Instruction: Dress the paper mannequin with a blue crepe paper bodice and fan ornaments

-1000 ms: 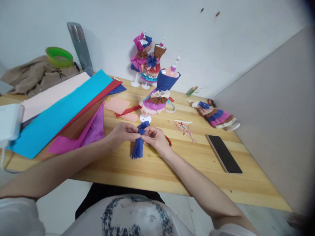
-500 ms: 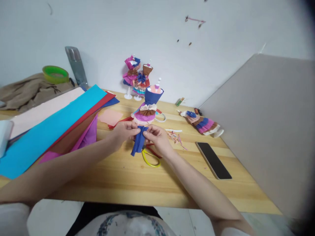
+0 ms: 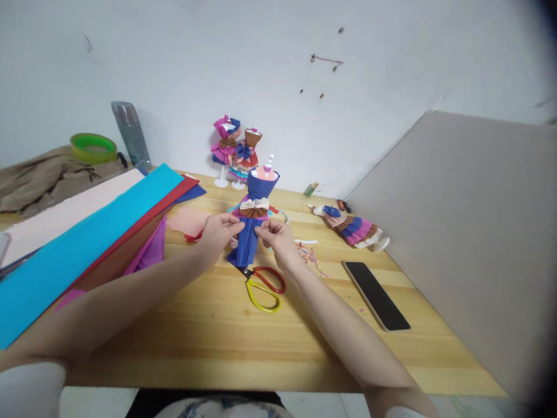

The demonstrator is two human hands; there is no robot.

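Observation:
A pleated strip of blue paper [image 3: 246, 247] hangs between my two hands. My left hand [image 3: 220, 232] pinches its upper left edge, and my right hand [image 3: 276, 235] pinches the upper right edge. The strip lies in front of a small dress form [image 3: 262, 183] with a blue top and a white and brown bow [image 3: 254, 210] at its waist. Below the strip, scissors [image 3: 265, 287] with one red and one yellow handle rest on the table.
Coloured paper sheets [image 3: 100, 226] lie at the left, near a bottle [image 3: 131, 133] and green tape [image 3: 93, 148]. Two dressed forms [image 3: 226, 142] stand at the back. Another dress form [image 3: 352, 227] lies at the right, behind a phone [image 3: 376, 296]. Paper scraps [image 3: 308, 255] lie beside my right hand.
The blue strip is now spread wider and sits against the dress form's skirt, just under the bow. More of the scissors shows. The whole view has shifted slightly.

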